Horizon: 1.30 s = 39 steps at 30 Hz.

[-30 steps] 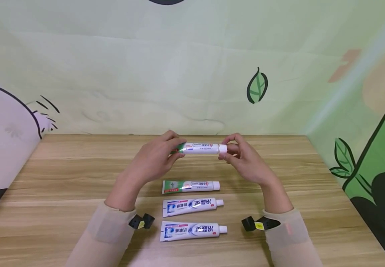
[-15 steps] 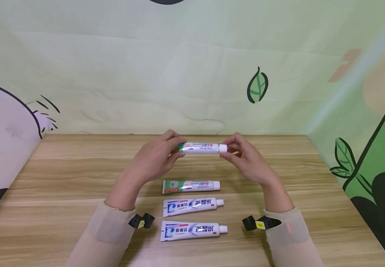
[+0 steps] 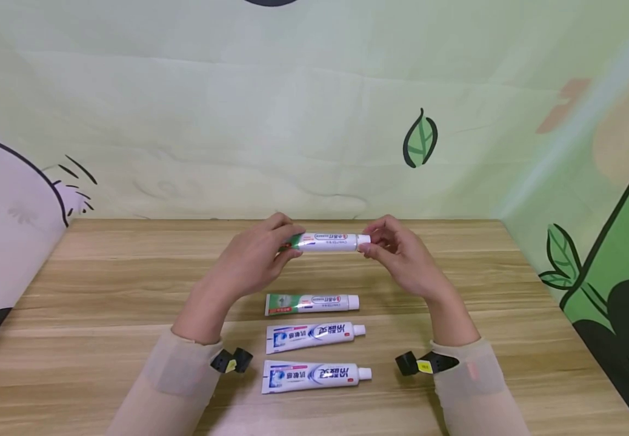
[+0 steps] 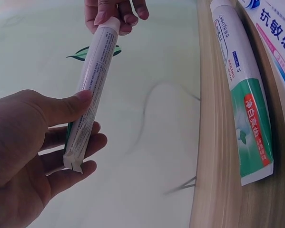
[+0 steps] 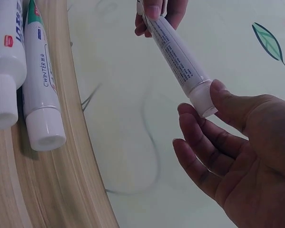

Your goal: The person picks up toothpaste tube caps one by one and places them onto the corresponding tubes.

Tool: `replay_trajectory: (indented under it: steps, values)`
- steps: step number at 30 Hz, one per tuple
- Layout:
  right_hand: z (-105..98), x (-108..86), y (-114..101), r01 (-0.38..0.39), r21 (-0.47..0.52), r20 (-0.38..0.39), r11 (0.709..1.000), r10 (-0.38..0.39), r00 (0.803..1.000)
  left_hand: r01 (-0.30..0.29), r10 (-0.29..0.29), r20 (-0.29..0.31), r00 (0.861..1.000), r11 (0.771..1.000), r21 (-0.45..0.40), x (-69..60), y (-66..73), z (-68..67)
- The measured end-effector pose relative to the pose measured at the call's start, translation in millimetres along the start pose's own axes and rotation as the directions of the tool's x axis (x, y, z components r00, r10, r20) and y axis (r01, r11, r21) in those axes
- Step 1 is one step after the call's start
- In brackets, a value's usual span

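Near the back of the table, a green-and-white toothpaste tube (image 3: 328, 242) is held level above the wood between both hands. My left hand (image 3: 254, 254) grips its flat green end, thumb on one side and fingers on the other, as the left wrist view shows. At the other end, my right hand (image 3: 402, 254) pinches the white cap (image 5: 203, 99) between thumb and forefinger, its other fingers loosely curled. The cap sits on the tube. Below the hands lies a matching green-and-white toothpaste tube (image 3: 312, 304), cap to the right.
Two white-and-blue toothpaste tubes (image 3: 314, 337) lie in a row nearer the front of the wood-grain table (image 3: 102, 290), caps pointing right. A printed cloth backdrop (image 3: 211, 121) rises along the table's back edge. Each sleeve carries a small black wrist camera (image 3: 232, 361).
The right hand's fingers and thumb have shifted slightly around the cap. The tube and the left hand stay where they were, and the other tubes have not moved.
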State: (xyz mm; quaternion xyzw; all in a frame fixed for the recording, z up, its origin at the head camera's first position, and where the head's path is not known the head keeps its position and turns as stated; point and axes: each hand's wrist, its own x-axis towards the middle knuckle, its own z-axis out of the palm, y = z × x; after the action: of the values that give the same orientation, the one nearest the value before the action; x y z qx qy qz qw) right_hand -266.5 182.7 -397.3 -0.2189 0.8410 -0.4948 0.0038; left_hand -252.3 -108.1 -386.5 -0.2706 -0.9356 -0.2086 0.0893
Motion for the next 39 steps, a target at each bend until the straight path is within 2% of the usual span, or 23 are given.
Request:
replay_trajectory:
  steps: [4,15,31,39]
  values:
    - [-0.7,-0.6,-0.8,-0.008,0.034,0.009,0.999,0.007,1.000,0.008,-0.008,0.009,1.000,1.000,-0.001,0.1,-0.3,0.3]
    - [0.7,-1.4,-0.8,-0.081,-0.003,0.009,0.997,0.081,0.997,0.016,-0.016,0.006,1.000,0.999,0.030,-0.4,-1.4,0.6]
    - [1.2,-1.9,0.3,-0.067,0.015,0.066,0.998,0.066,0.996,0.009,-0.009,0.002,1.000,1.000,0.024,-1.2,-1.8,1.4]
    - [1.2,-1.5,0.7,-0.077,-0.012,0.071,0.997,0.077,0.994,0.000,0.000,0.001,1.000,1.000,0.019,-0.7,-2.0,0.7]
